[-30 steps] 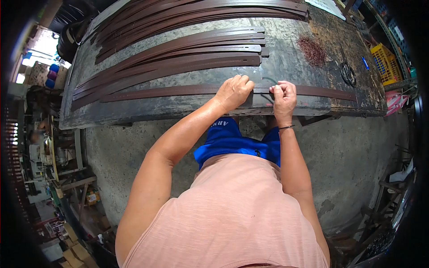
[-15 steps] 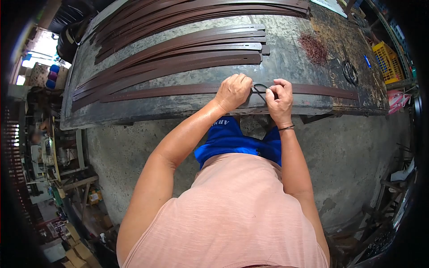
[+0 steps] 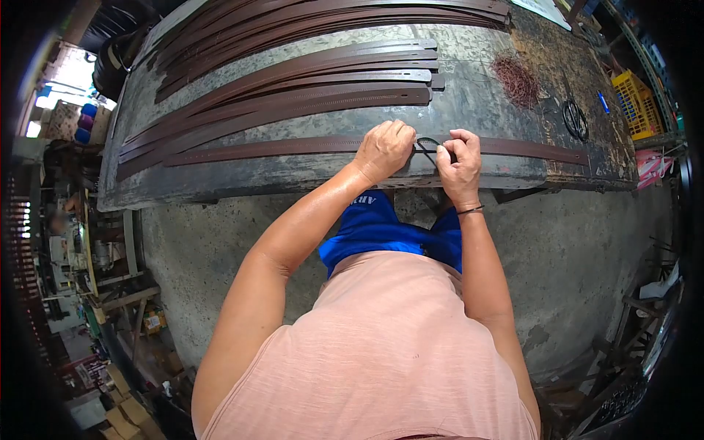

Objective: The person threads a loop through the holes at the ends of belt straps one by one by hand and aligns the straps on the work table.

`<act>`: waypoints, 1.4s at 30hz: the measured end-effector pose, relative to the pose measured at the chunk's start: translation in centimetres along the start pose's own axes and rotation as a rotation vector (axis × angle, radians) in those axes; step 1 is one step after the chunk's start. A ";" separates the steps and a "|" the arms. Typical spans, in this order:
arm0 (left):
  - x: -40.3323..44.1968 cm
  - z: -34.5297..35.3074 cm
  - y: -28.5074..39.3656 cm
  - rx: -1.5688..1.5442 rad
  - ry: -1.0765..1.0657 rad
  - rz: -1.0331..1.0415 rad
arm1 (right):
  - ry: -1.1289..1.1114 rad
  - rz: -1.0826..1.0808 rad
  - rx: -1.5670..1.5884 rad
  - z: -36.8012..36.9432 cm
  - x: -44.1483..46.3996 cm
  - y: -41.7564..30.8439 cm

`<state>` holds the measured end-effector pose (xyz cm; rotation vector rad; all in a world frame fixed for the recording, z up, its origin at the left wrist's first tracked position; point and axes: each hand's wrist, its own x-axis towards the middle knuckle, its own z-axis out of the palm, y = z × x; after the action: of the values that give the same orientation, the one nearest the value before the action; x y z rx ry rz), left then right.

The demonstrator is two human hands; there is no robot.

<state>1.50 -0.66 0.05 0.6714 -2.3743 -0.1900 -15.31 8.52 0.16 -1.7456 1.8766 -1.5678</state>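
A long brown strap [image 3: 286, 149] lies flat along the table's near edge and passes beneath both hands. My left hand [image 3: 383, 150] is closed over the strap's middle, its fingers curled down. Close to its right, my right hand [image 3: 460, 163] is pinched with the thumb and index finger together. Between the two hands a thin black cord [image 3: 427, 141] forms a small loop over the strap, and both hands grip it. The cord's ends are hidden in the fingers.
Several brown straps [image 3: 352, 95] lie stacked beyond the hands, more at the far edge. On the right of the table [image 3: 469, 73] are a tangle of reddish threads [image 3: 515, 82], a black coil [image 3: 574, 119] and a blue pen [image 3: 603, 102]. A yellow crate [image 3: 636, 105] stands beyond.
My right hand has moved slightly left, closer to my left hand, and the black cord now forms a loop between them. Little differs from half a second ago.
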 end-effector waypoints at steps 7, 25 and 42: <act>-0.1 0.0 -0.1 -0.007 0.001 -0.009 | 0.010 0.003 -0.003 0.0 0.0 0.0; -0.3 -0.1 -0.5 -0.031 -0.030 0.017 | -0.013 -0.002 -0.012 0.1 0.0 0.0; -0.3 -0.2 -0.4 -0.041 -0.012 0.019 | -0.015 -0.036 -0.032 0.2 0.0 0.1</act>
<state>1.94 -0.84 -0.09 0.6293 -2.3806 -0.2345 -15.28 8.38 0.00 -1.8085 1.8844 -1.5407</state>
